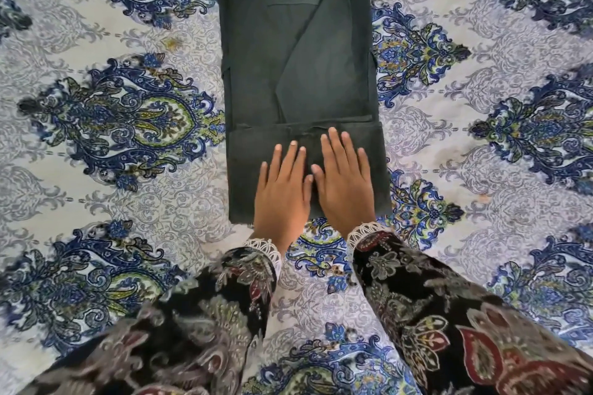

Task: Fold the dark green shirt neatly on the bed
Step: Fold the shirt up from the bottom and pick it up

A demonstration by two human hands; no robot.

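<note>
The dark green shirt [298,58] lies on the bed as a long narrow rectangle running away from me, its sides folded inward. Its near end is folded up into a band across the bottom. My left hand [282,189] rests flat on that band, fingers apart, palm down. My right hand [345,179] lies flat beside it, thumbs nearly touching. Neither hand grips the cloth; both press on top of it. The shirt's far end runs out of view at the top.
The bed is covered by a white sheet [128,151] with blue, green and grey floral medallions, spreading on both sides of the shirt. My sleeves [417,298] are black with a red and grey pattern and lace cuffs.
</note>
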